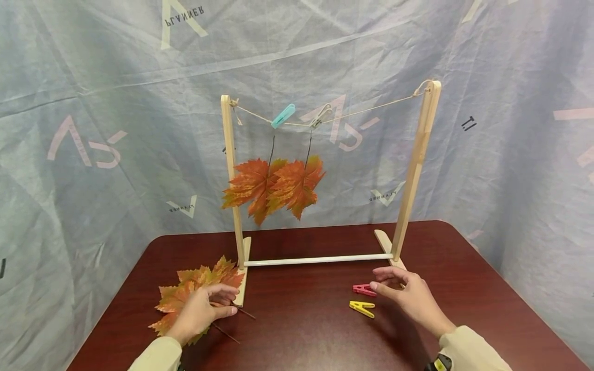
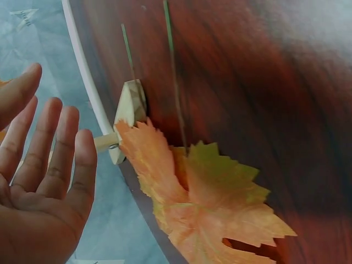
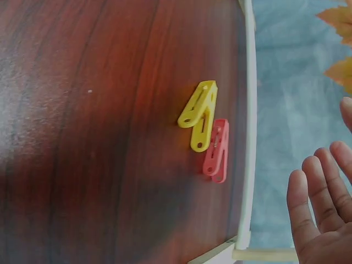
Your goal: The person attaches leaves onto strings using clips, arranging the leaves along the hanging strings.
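Observation:
My left hand (image 1: 204, 310) hovers over the artificial maple leaves (image 1: 174, 299) at the table's left, fingers loosely bent and holding nothing. In the left wrist view, a leaf (image 2: 214, 203) lies beside the rack's foot, its thin stem stretching over the table. My right hand (image 1: 413, 296) is above the table near a red clothespin (image 1: 364, 290) and a yellow clothespin (image 1: 362, 308); its fingers are relaxed with nothing between them. Two orange leaves (image 1: 297, 188) hang below a string, near a blue clothespin (image 1: 283, 116) and a white clothespin (image 1: 320, 116) clipped on it.
A wooden rack stands on the dark red table (image 1: 306, 330), with a left post (image 1: 232, 154), a right post (image 1: 417, 165) and a white crossbar (image 1: 320, 259) low between them. The string (image 1: 366, 110) sags between the post tops. A grey printed cloth (image 1: 116, 154) hangs behind.

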`<state>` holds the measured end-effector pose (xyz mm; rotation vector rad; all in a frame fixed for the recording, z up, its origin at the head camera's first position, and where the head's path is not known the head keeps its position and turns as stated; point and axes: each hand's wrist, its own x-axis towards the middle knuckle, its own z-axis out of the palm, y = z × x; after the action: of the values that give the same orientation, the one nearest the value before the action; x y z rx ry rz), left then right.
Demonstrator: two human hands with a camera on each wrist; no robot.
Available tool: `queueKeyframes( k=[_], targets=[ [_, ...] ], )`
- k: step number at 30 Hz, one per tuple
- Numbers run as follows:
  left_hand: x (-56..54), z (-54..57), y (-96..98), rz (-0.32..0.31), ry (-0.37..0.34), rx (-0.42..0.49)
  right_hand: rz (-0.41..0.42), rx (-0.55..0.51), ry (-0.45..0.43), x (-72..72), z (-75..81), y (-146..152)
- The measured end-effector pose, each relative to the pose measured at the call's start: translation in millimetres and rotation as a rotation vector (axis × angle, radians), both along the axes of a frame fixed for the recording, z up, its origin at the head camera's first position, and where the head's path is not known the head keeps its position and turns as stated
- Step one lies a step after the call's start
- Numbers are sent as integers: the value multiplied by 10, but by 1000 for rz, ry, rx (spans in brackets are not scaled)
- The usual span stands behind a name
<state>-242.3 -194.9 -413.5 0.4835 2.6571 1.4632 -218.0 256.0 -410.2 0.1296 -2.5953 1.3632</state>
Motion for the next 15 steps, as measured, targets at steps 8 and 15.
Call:
queueKeyframes(
  k=[8, 15],
  targets=[
    [-2, -115, -66, -97, -30, 2, 42, -23, -64, 14, -117, 5],
    [-12, -205, -93, -109, -25, -20, 81, -21, -128, 18, -205, 16]
  ],
)
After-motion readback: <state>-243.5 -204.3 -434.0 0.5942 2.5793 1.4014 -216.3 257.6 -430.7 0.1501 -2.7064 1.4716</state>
